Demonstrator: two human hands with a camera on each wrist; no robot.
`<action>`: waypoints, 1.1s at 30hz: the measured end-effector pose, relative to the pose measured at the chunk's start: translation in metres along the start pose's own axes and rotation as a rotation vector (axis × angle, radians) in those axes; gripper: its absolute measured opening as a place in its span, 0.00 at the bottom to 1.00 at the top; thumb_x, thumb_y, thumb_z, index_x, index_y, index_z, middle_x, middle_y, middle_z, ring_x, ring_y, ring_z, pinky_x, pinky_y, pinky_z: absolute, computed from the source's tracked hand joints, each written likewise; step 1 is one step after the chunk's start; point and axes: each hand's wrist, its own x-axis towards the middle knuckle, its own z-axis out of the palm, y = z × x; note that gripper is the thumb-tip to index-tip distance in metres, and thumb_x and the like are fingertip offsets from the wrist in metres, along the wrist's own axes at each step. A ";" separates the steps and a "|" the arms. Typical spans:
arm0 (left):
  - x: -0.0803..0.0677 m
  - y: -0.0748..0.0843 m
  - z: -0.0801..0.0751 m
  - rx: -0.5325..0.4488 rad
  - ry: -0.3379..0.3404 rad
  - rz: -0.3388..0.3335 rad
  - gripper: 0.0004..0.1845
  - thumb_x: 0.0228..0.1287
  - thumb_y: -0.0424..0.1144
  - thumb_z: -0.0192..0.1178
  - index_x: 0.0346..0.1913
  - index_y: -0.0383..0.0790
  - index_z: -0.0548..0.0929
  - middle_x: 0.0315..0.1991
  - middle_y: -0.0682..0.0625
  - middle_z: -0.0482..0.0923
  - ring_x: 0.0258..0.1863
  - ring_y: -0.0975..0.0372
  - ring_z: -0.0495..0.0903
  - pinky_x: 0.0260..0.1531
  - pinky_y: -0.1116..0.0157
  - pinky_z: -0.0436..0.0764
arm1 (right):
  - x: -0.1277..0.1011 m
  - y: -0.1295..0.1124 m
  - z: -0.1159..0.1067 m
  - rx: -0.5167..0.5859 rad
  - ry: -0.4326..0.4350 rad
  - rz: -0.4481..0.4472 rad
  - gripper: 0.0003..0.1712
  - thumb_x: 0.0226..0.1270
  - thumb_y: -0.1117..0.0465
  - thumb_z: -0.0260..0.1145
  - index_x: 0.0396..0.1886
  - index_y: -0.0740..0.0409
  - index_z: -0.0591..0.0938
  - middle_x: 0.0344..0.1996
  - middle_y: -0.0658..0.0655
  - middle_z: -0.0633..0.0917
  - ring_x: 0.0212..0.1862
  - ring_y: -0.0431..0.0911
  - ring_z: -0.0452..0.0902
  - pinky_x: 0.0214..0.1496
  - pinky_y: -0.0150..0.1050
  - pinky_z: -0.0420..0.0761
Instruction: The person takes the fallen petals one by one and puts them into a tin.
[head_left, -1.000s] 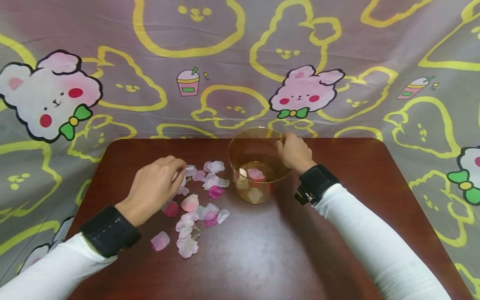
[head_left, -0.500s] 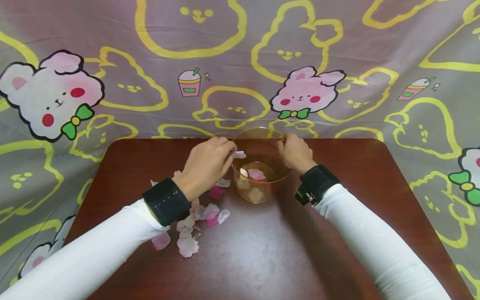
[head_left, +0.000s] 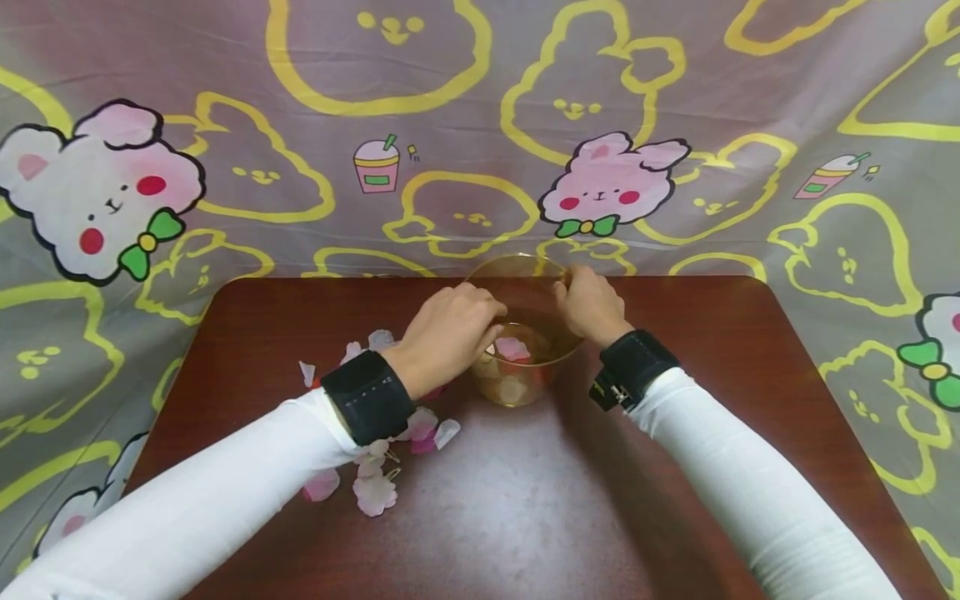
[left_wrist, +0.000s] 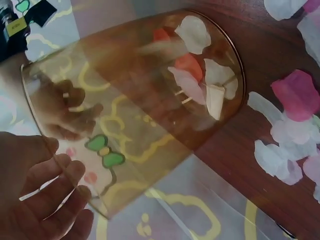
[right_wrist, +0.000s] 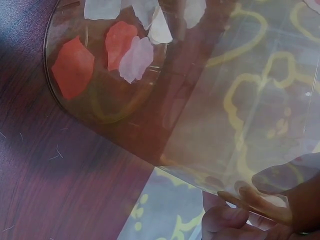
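A clear amber container (head_left: 517,379) stands on the table, with pink, red and white petals (left_wrist: 189,80) at its bottom. My right hand (head_left: 591,304) pinches its right rim, thumb and fingers on either side of the wall in the right wrist view. My left hand (head_left: 453,333) is over the opposite rim, its fingers (left_wrist: 70,172) relaxed and spread, with no petal between them. A pale blurred streak shows inside the container in the left wrist view. More petals (head_left: 375,492) lie loose on the table left of the container, partly hidden beneath my left wrist.
The brown wooden table (head_left: 510,517) has its far edge against a hanging cloth (head_left: 465,125) printed with cartoon rabbits and drink cups. This cloth also encloses the left and right sides. A black band (head_left: 367,396) wraps each wrist over white sleeves.
My left hand has moved right from the loose petals to the container's rim, carrying a white petal that is no longer in its fingers. My right hand has kept its grip on the rim.
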 end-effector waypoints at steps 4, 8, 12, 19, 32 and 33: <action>-0.007 -0.010 -0.008 -0.041 0.032 -0.047 0.10 0.69 0.38 0.63 0.48 0.40 0.88 0.46 0.47 0.87 0.51 0.52 0.82 0.52 0.55 0.81 | 0.000 0.001 0.001 -0.004 0.003 0.001 0.16 0.80 0.50 0.51 0.48 0.58 0.76 0.35 0.57 0.79 0.41 0.54 0.76 0.43 0.50 0.72; -0.021 -0.030 -0.014 -0.092 0.100 -0.116 0.10 0.70 0.39 0.62 0.47 0.38 0.87 0.47 0.45 0.87 0.52 0.51 0.82 0.54 0.53 0.81 | 0.000 0.001 0.001 -0.006 0.002 0.004 0.17 0.80 0.50 0.51 0.48 0.58 0.77 0.36 0.57 0.79 0.41 0.54 0.77 0.44 0.51 0.73; -0.046 -0.056 -0.015 -0.135 0.123 -0.232 0.11 0.70 0.39 0.61 0.47 0.36 0.86 0.48 0.43 0.86 0.51 0.49 0.82 0.53 0.50 0.81 | 0.001 0.001 0.002 -0.005 0.001 -0.003 0.17 0.79 0.50 0.51 0.49 0.58 0.77 0.36 0.57 0.80 0.42 0.54 0.77 0.45 0.52 0.74; -0.096 -0.097 -0.006 -0.185 0.048 -0.425 0.14 0.71 0.39 0.59 0.51 0.34 0.85 0.52 0.37 0.84 0.47 0.46 0.83 0.45 0.46 0.82 | 0.002 0.002 0.002 -0.007 0.010 -0.013 0.16 0.79 0.50 0.50 0.46 0.57 0.77 0.35 0.57 0.80 0.40 0.54 0.77 0.42 0.51 0.73; -0.155 -0.168 0.023 -0.115 -0.157 -0.620 0.15 0.67 0.36 0.63 0.51 0.30 0.82 0.45 0.31 0.84 0.31 0.49 0.78 0.30 0.49 0.80 | 0.001 0.000 0.002 -0.019 0.016 -0.024 0.16 0.79 0.51 0.50 0.44 0.57 0.77 0.33 0.57 0.79 0.38 0.53 0.77 0.36 0.47 0.71; -0.157 -0.170 0.026 -0.111 -0.177 -0.628 0.16 0.66 0.37 0.64 0.52 0.29 0.82 0.45 0.31 0.84 0.31 0.49 0.78 0.30 0.49 0.81 | 0.002 0.000 0.002 -0.020 0.015 -0.024 0.16 0.79 0.51 0.50 0.44 0.57 0.77 0.33 0.57 0.79 0.38 0.53 0.77 0.36 0.47 0.71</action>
